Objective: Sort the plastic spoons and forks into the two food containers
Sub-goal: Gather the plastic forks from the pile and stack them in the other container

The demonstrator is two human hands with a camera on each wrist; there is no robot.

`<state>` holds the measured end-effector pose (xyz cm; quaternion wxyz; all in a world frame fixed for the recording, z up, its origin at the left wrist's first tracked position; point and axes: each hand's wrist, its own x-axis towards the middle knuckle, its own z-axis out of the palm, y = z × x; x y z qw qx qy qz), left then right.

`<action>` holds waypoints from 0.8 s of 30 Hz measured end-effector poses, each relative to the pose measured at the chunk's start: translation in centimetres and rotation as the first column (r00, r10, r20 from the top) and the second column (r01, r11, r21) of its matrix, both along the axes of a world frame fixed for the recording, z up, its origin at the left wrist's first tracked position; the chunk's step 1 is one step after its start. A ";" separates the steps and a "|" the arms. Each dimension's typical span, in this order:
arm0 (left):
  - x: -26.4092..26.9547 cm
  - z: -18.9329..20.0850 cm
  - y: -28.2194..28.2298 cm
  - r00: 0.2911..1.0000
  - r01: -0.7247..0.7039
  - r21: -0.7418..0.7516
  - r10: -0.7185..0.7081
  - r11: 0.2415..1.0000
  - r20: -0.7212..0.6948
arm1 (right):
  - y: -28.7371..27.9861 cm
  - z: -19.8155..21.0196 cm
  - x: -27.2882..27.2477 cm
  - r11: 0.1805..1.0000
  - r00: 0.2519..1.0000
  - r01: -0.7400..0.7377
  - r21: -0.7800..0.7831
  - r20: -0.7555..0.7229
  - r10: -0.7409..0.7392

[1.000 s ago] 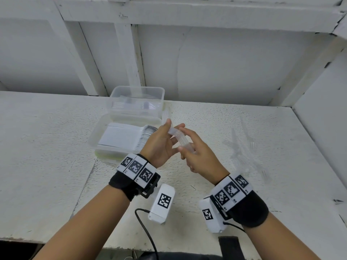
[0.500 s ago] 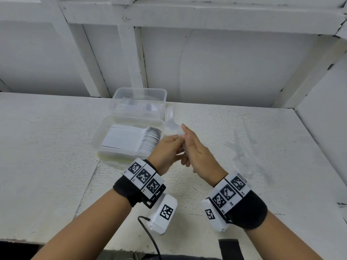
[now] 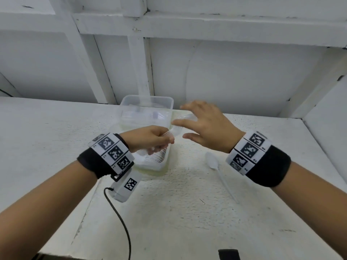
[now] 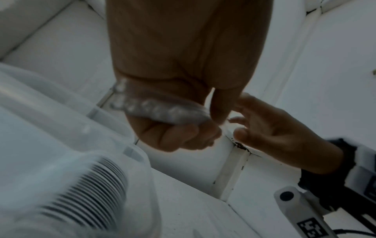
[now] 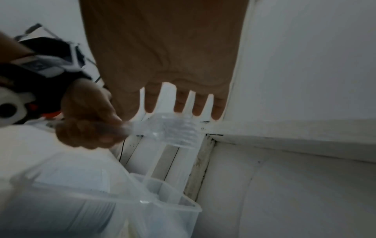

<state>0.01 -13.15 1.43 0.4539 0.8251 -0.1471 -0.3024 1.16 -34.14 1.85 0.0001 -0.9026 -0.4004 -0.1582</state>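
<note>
My left hand (image 3: 150, 139) grips a bundle of clear plastic spoons (image 3: 178, 126) by the handles, just above the near food container (image 3: 165, 166). The bowl ends point right toward my right hand (image 3: 204, 126), which hovers open with fingers spread, its fingertips close beside the bowls. In the left wrist view the bundle (image 4: 158, 109) lies across my curled left fingers (image 4: 183, 133). In the right wrist view the bowls (image 5: 173, 130) sit just below my straight right fingers (image 5: 181, 104). A second clear container (image 3: 146, 102) stands behind the first. One white spoon (image 3: 213, 163) lies on the table.
The near container holds a tight stack of cutlery (image 3: 155, 156) showing as dark ridges. A white wall (image 3: 225, 72) rises right behind the far container. A sensor box with a black cable (image 3: 120, 212) hangs under my left wrist. The table's front edge (image 3: 56, 254) is close.
My right hand has let go of the bundle and spread open. My left hand keeps the bundle and has moved over the near container. Both hands sit farther from me than before.
</note>
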 end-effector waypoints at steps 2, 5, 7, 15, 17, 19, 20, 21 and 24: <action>0.6 0.4 1.0 0.996 0.083 0.045 -0.084 0.996 0.010 | 0.6 0.0 0.2 1.000 0.988 -0.023 0.004 -0.151 0.024; 1.5 0.4 2.2 0.983 0.182 0.132 -0.184 0.975 0.007 | 1.6 -0.7 0.0 0.998 0.941 -0.020 0.064 -0.337 0.040; 2.2 0.2 2.9 0.972 0.236 0.155 -0.234 0.959 -0.037 | 2.3 -1.4 0.3 0.995 0.921 -0.028 0.091 -0.385 0.061; 7.6 1.4 5.8 0.965 0.260 0.239 -0.243 0.935 -0.097 | 5.0 -2.2 4.5 0.990 0.881 0.031 0.138 -0.471 0.039; 9.5 1.7 6.6 0.973 0.229 0.265 -0.219 0.937 -0.067 | 5.9 -2.1 6.2 0.981 0.893 0.051 0.186 -0.449 0.038; 11.5 1.7 7.2 0.990 0.135 0.270 -0.143 0.953 0.012 | 6.9 -2.1 8.6 0.965 0.897 0.084 0.250 -0.440 0.036; 12.6 1.6 7.5 0.990 0.083 0.289 -0.112 0.954 0.087 | 7.5 -2.2 9.9 0.955 0.895 0.111 0.275 -0.445 0.025; 13.7 1.5 7.8 0.977 0.040 0.338 -0.107 0.940 0.182 | 8.0 -2.3 11.3 0.946 0.891 0.141 0.292 -0.454 0.007; 16.7 1.1 8.4 0.888 -0.088 0.506 -0.163 0.858 0.431 | 9.5 -2.7 14.6 0.929 0.874 0.235 0.285 -0.479 -0.074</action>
